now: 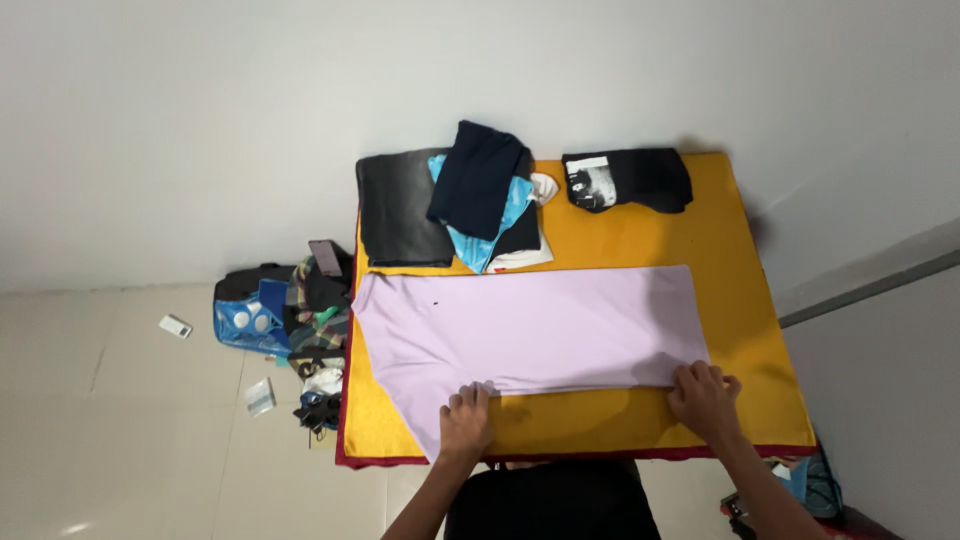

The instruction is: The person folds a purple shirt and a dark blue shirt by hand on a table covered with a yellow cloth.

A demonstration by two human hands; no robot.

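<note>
Floor clutter lies well left of the lilac T-shirt [530,325]: a small white box [175,326], a blue patterned bag [245,322] and a heap of mixed clothes [318,300] against the table's left edge.

T-shirt position: spread flat across the near half of the yellow-covered table [740,300], collar end to the left, its near long edge already turned in on itself so a doubled strip runs along the front.

Beyond the T-shirt, left to right: a dark grey folded garment [400,210], a navy garment [480,180] lying over a light-blue one [490,240], then, apart from these, a black folded garment with a white print [625,178].

Left hand [467,420]: at the T-shirt's near edge, left of centre, fingers curled tight around the doubled cloth, holding it.

Right hand [705,398]: at the T-shirt's near right corner, fingers bent down onto the fold. Cannot tell whether it pinches the cloth or only presses it flat.

Judgement on step: a lengthwise fold of the T-shirt is in hand, with both hands on the same near edge and the fold line not yet smoothed at the left, where the sleeve still sticks out toward the table's near corner.

Judgement on the next move: it calls for both hands working level so the edge stays straight, and for the loose sleeve to be tucked within the T-shirt's outline.
</note>
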